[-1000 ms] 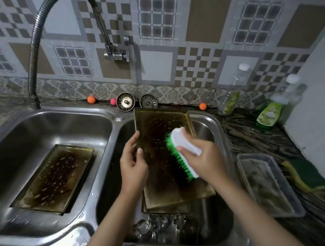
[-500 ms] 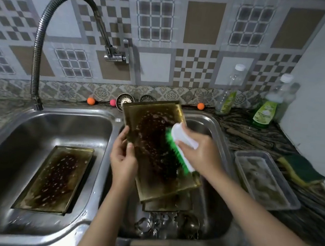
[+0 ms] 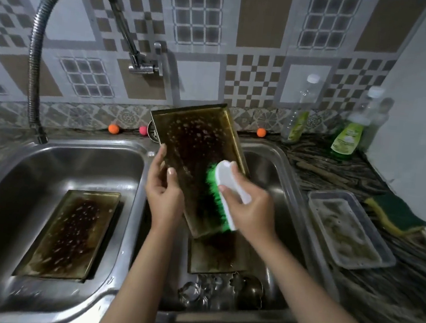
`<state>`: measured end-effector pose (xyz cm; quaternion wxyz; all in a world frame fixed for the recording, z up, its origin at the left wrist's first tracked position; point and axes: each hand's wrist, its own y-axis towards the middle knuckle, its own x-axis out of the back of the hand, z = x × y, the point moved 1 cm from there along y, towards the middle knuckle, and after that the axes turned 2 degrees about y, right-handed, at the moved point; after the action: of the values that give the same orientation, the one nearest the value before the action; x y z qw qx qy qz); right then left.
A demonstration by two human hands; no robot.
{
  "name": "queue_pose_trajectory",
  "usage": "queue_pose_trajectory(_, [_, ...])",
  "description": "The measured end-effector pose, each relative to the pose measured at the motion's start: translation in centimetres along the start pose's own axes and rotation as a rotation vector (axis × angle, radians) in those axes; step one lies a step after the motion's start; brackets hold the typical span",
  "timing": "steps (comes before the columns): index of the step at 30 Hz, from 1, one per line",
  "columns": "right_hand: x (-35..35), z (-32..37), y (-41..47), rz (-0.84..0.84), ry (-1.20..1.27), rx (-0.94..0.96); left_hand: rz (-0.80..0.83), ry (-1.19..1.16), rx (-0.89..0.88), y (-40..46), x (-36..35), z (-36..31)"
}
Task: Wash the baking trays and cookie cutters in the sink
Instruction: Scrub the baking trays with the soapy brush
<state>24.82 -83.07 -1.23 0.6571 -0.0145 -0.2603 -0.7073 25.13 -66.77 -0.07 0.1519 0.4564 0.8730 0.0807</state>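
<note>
1. Right now my left hand (image 3: 163, 195) grips the left long edge of a baking tray (image 3: 200, 149), thumb on its stained face and fingers curled behind.
2. That tray is held tilted over the right basin (image 3: 276, 194) of the sink. Its long axis runs near to far, with the far end raised towards the tiled wall and leaning a little left, and the near end dipping into the basin.
3. My right hand (image 3: 248, 212) wraps a white scrub brush (image 3: 227, 189), whose green bristles press against the tray's lower right part. The brush's long axis slants from far-left to near-right.
4. A second tray (image 3: 217, 256) lies flatter under the near end of the held one, long axis also near to far.
5. Cookie cutters (image 3: 219, 291) sit in a heap at the near end of the right basin, just beyond that second tray.
6. A third tray (image 3: 70, 233) lies flat in the left basin (image 3: 6, 192), its long axis angled from near-left to far-right.
7. On the surface (image 3: 389, 298) to the right rest a clear plastic container (image 3: 349, 228), a green and yellow sponge (image 3: 395, 214) and two soap bottles (image 3: 345, 138).
</note>
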Motion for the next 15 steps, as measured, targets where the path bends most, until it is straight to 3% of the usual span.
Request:
queue_pose_trajectory(3, [-0.2, 0.3, 1.6, -0.106, 0.043, -0.061, 0.014, -0.013, -0.015, -1.1, -1.2, 0.0])
queue_pose_trajectory(9, [-2.0, 0.8, -2.0, 0.027, 0.073, 0.079, -0.021, -0.014, 0.041, -1.3, -1.2, 0.5])
queue_pose_trajectory(13, [1.4, -2.0, 2.1, -0.040, 0.022, -0.074, -0.004, -0.002, 0.080, -1.5, 0.7, 1.1])
queue_pose_trajectory(15, [2.2, -1.5, 4.8, -0.072, -0.006, -0.053, 0.059, 0.039, 0.075, -2.4, 0.4, 1.2])
